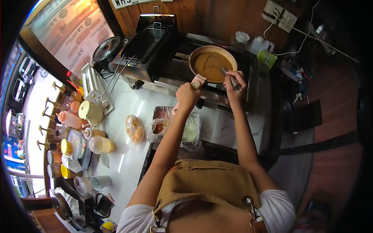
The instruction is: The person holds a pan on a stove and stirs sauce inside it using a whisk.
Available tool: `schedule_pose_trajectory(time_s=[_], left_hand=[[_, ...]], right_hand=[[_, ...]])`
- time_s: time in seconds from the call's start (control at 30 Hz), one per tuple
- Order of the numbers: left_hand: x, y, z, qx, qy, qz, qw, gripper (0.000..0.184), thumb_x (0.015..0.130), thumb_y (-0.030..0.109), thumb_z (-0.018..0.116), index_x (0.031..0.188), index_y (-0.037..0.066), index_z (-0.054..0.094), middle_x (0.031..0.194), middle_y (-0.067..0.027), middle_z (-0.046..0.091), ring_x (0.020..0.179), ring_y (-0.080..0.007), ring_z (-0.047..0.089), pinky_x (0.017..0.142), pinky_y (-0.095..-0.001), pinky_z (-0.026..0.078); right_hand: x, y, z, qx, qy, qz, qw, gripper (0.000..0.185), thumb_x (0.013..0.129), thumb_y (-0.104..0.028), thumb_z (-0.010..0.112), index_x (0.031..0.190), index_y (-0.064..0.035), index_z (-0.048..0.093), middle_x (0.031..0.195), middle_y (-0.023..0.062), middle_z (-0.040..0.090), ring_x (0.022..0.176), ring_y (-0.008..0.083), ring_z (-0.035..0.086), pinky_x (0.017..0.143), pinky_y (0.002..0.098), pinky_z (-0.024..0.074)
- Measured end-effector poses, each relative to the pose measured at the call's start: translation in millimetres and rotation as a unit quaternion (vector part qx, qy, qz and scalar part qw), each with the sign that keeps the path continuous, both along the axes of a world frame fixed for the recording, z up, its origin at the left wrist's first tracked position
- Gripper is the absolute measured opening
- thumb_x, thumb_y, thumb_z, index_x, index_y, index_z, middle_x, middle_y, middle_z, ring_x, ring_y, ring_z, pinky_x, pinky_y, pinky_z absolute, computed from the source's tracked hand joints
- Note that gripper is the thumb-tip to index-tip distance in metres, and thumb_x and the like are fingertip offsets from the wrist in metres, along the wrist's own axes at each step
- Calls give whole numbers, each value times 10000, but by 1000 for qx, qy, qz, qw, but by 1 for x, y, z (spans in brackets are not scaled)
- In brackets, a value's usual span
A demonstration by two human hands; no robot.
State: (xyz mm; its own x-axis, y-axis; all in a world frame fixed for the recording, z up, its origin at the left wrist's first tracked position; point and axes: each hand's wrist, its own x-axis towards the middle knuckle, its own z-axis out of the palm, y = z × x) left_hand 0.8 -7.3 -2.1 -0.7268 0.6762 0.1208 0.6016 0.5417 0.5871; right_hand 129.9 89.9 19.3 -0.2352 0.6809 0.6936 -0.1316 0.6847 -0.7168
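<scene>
A round pan (192, 58) of brown sauce (210, 65) sits on the stove (175, 73). My left hand (188, 95) is closed around the pan's pinkish handle (198, 81), close to the rim. Over the pan's right side, my right hand (235, 82) grips a metal utensil (233, 79) by its handle; the lower end reaches into the sauce and is hard to make out. Below my left hand, plastic-covered trays (192, 130) of food stand on the counter.
A black fryer (149, 42) with a basket is left of the pan. Sauce bottles (72, 119), jars and a white rack (93, 87) line the left counter. A bagged bun (135, 129) lies mid-counter. White cables (303, 52) hang from outlets (279, 16) at upper right.
</scene>
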Motion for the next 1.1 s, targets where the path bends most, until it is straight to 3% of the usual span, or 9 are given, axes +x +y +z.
schedule_pose_trajectory(time_s=[0.07,0.2,0.3,0.47,0.5,0.67,0.8,1.0,1.1], left_hand=[[1,0,0,3,4,-1,1000,216,574,168,567,672,-21,603,703,-206,592,683,-355,583,625,-410,466],[2,0,1,9,15,9,1000,206,572,161,568,666,-19,602,698,-204,592,681,-356,583,625,-410,467],[3,-2,3,8,9,3,1000,207,572,156,566,678,-18,603,707,-205,593,682,-355,583,626,-409,467],[1,-2,4,8,2,5,1000,205,582,155,562,687,-15,607,716,-204,595,689,-350,586,632,-406,469],[1,-1,4,-2,0,7,1000,204,586,158,562,687,-14,608,718,-200,597,691,-347,587,633,-404,470],[0,0,1,-4,-5,5,1000,205,592,165,560,688,-9,610,725,-190,603,695,-340,592,634,-401,472],[-2,0,-1,-10,-8,4,1000,210,595,171,555,692,-7,612,724,-193,601,697,-341,591,633,-400,472],[-1,0,1,-19,-12,-2,1000,222,594,171,554,706,-13,609,731,-197,600,707,-344,589,643,-402,469],[-3,0,2,-17,-8,-1,1000,224,592,169,554,704,-16,609,726,-200,599,709,-346,588,647,-404,467]], right_hand=[[2,2,4,9,6,-129,992,76,672,50,548,731,2,551,741,62,501,635,128,529,573,214,401],[10,-15,20,-35,12,-105,994,79,658,54,538,713,0,556,709,44,502,648,127,520,599,218,402],[1,-10,15,-24,-32,17,999,106,663,58,537,746,-5,556,736,58,535,605,113,528,552,212,419],[-9,-6,12,-194,73,-5,978,192,693,32,552,883,11,527,825,62,575,690,122,579,538,216,464],[-6,-4,12,-198,76,-2,977,145,713,7,561,855,19,531,833,59,578,738,121,586,597,210,464],[9,13,-4,-68,71,-25,995,96,753,-10,578,840,7,542,824,60,581,756,106,574,690,207,441],[10,13,-1,-90,49,-96,990,91,763,-1,575,847,8,544,836,68,580,698,110,577,629,205,453],[9,7,-2,-192,83,63,976,114,763,15,554,867,23,509,833,106,571,548,109,559,468,192,442],[20,13,6,-237,96,18,967,122,766,11,550,871,26,489,811,118,579,540,117,562,470,194,446]])
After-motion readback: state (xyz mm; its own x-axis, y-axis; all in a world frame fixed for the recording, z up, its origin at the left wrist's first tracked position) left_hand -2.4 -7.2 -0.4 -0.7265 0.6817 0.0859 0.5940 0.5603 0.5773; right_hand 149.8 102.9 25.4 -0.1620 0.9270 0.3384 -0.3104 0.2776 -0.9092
